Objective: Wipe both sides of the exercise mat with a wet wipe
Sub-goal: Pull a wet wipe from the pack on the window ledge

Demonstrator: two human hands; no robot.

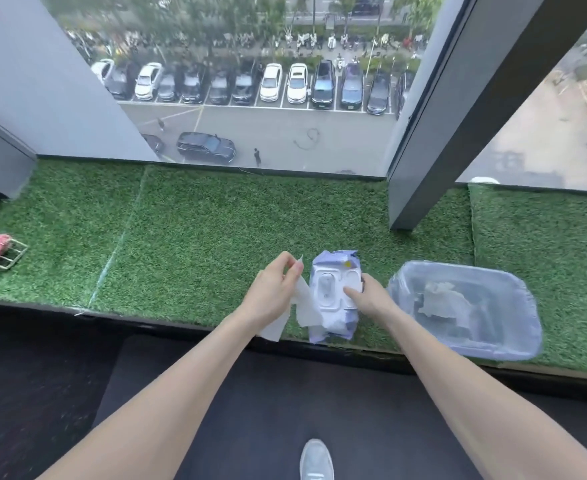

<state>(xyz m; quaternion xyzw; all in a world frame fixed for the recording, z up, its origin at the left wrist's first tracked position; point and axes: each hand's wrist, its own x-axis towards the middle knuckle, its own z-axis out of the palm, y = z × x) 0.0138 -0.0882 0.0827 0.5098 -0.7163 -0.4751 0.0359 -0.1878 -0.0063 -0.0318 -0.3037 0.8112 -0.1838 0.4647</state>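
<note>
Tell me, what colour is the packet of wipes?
The wipes packet is light purple with a white lid; head view.

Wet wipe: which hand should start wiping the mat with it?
Left, probably. The left hand pinches the wet wipe in its fingers, while the right hand holds the wipe pack. The mat lies below both.

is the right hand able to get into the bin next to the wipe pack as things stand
Probably yes: the right hand holds the wipe pack just beside the bin, whose top is open, and nothing stands between them.
</note>
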